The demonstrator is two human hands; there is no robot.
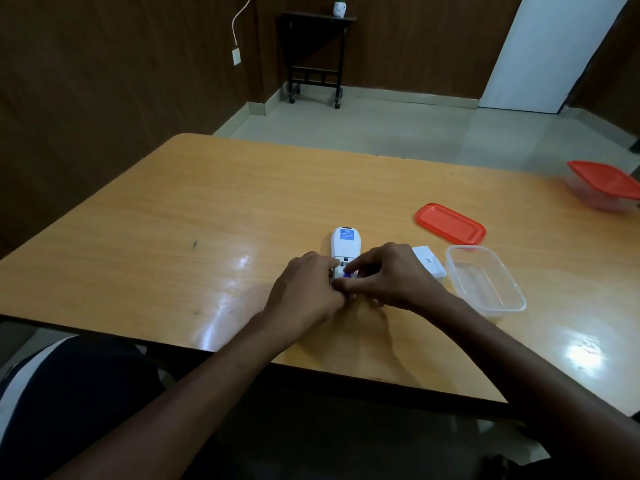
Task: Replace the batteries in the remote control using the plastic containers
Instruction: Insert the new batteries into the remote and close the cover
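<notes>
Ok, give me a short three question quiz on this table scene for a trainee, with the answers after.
1. True or false: the open clear container has its lid on.
2. Which hand pinches the small blue battery at the remote: A) left hand B) right hand?
3. Fill in: the loose orange lid lies flat on the ____.

Key: 1 false, it is open and the lid lies beyond it. 2 B, while the left hand steadies the remote. 3 table. The second container, far right, is lidded.
</notes>
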